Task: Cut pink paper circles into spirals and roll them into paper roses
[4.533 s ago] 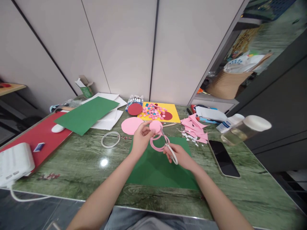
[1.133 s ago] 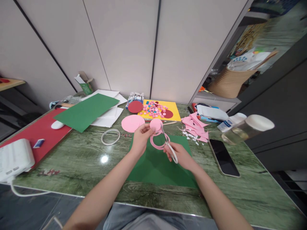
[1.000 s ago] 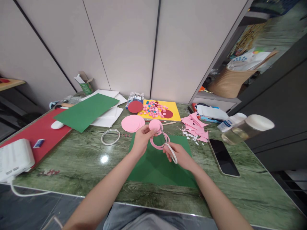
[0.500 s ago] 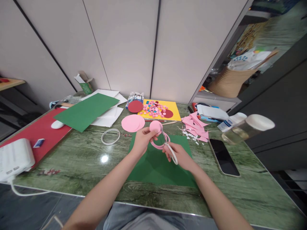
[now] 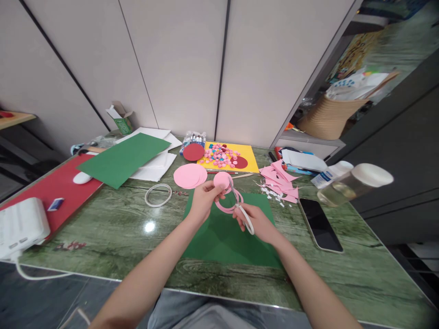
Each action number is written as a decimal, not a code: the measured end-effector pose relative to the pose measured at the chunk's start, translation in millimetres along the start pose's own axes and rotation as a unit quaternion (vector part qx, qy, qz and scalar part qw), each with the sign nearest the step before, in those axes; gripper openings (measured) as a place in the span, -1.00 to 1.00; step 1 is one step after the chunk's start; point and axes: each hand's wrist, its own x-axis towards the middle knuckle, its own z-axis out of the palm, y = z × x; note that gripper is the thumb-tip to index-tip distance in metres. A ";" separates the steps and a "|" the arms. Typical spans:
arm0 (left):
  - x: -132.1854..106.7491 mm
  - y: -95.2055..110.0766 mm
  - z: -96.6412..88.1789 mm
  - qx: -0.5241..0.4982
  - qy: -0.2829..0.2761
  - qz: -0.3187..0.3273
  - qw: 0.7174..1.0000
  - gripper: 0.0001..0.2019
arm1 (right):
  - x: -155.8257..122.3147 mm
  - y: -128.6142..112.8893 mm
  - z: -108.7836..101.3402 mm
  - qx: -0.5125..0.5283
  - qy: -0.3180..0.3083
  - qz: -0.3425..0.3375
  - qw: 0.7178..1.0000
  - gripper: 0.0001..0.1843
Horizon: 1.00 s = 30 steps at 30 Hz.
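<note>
Between thumb and fingers, my left hand (image 5: 206,198) pinches a small pink paper circle (image 5: 222,180) above the desk. My right hand (image 5: 253,216) is closed on the white handles of a pair of scissors (image 5: 245,217). The blades lie at the circle's right edge. A thin curved pink paper strip (image 5: 224,209) hangs below the circle, close to the scissors. Under both hands lies a green paper sheet (image 5: 226,249). Larger pink paper circles (image 5: 189,176) overlap in a pile left of my left hand.
Pink scraps (image 5: 279,180) and a phone (image 5: 320,225) lie to the right, beside a clear bottle (image 5: 343,189). Pink and blue pieces cover a yellow sheet (image 5: 252,157) at the back. A white ring (image 5: 158,195) and a white power bank (image 5: 23,226) are at left.
Little differs. The pink circle has tilted slightly in my left hand, and both hands stay nearly in place.
</note>
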 end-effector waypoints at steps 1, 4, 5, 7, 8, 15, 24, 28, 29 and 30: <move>0.3 -0.7 -0.4 0.000 0.001 0.001 1.000 -0.79 | -0.1 -0.3 0.1 -0.001 0.001 0.000 1.000 -0.69; 0.9 -2.6 -1.3 -0.002 0.004 0.001 1.000 -0.79 | -0.1 0.2 0.2 -0.001 0.001 -0.001 1.000 -0.67; 0.9 -2.9 -1.3 -0.003 0.006 0.002 1.000 -0.79 | -0.1 0.6 0.1 0.000 0.001 -0.002 1.000 -0.67; 0.8 -2.7 -1.0 -0.005 0.007 0.002 1.000 -0.79 | 0.0 1.7 -0.1 0.000 -0.001 -0.003 1.000 -0.66; 0.8 -2.3 -0.7 -0.005 0.008 0.002 1.000 -0.79 | 0.1 2.2 -0.2 0.000 -0.001 -0.003 1.000 -0.66; 1.7 -2.3 -0.6 -0.012 0.016 0.001 1.000 -0.79 | 0.4 3.2 -0.2 -0.003 -0.002 -0.003 1.000 -0.71; 0.9 -2.7 -2.1 -0.015 0.008 0.014 1.000 -0.81 | 0.0 1.1 0.7 0.000 -0.003 0.001 1.000 -0.68; 0.4 -2.0 -1.5 -0.018 0.010 0.015 1.000 -0.80 | 0.3 2.2 1.3 -0.002 -0.004 0.002 1.000 -0.70; 0.4 -1.9 -1.4 -0.017 0.011 0.015 1.000 -0.80 | 0.4 2.2 1.4 -0.002 -0.005 0.003 1.000 -0.70; 0.5 -1.9 -1.3 -0.016 0.012 0.014 1.000 -0.80 | 0.5 1.9 1.5 -0.002 -0.005 0.003 1.000 -0.70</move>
